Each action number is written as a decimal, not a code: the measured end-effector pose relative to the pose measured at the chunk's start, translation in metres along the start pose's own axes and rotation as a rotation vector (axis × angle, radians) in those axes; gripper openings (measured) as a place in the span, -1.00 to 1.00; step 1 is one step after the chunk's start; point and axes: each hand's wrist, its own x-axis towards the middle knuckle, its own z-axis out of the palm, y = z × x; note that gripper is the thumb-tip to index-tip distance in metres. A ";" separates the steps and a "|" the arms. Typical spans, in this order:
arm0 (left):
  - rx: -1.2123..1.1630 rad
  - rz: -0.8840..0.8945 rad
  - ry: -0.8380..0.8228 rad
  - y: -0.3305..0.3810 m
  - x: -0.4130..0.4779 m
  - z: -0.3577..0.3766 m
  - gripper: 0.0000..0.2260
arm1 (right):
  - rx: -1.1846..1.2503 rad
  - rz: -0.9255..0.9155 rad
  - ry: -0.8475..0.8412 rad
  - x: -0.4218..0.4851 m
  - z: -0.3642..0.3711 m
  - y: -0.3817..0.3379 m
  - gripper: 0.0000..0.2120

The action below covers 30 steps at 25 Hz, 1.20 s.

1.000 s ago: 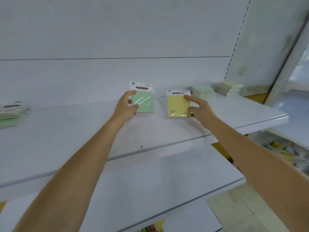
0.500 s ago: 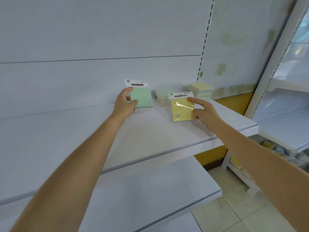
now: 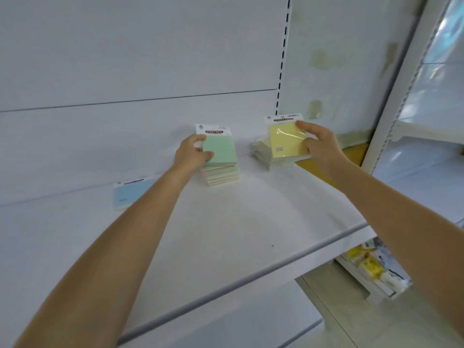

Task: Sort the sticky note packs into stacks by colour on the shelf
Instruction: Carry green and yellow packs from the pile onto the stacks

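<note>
My left hand (image 3: 192, 154) grips a green sticky note pack (image 3: 220, 149) by its left edge, right on top of a green stack (image 3: 223, 175) at the back of the white shelf (image 3: 251, 222). To the right, my right hand (image 3: 320, 144) pinches a yellow pack (image 3: 286, 140) by its right edge, tilted over a yellow stack (image 3: 266, 156) near the shelf's right end. Whether either pack touches its stack I cannot tell. A light blue pack (image 3: 130, 194) lies flat on the shelf to the left, partly hidden by my left forearm.
The shelf's back panel (image 3: 150, 71) rises just behind the stacks, with a slotted upright (image 3: 282, 59) at the right. A lower shelf (image 3: 226, 322) juts out below. Coloured goods (image 3: 371, 267) sit low at the right beside the floor.
Both hands have carried their packs further back and to the right, the green one onto the green stack and the yellow one over the yellow stack. The view has turned right and closer.
</note>
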 end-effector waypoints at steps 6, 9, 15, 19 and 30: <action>0.097 -0.150 0.203 -0.001 0.008 0.027 -0.65 | -0.019 0.005 -0.061 0.060 -0.009 0.001 -0.53; 0.186 -0.151 0.290 0.001 0.004 0.031 -0.66 | -0.052 0.012 -0.131 0.079 -0.001 0.010 -0.54; 0.233 -0.143 0.318 0.004 -0.014 0.037 -0.77 | -0.247 0.060 -0.278 0.090 0.015 0.024 -0.64; 0.279 -0.139 0.356 0.007 -0.023 0.047 -0.82 | -0.328 0.030 -0.341 0.091 0.014 0.032 -0.72; 0.348 -0.103 0.371 0.001 -0.031 0.037 -0.66 | -0.523 -0.269 -0.256 0.080 0.008 0.025 -0.58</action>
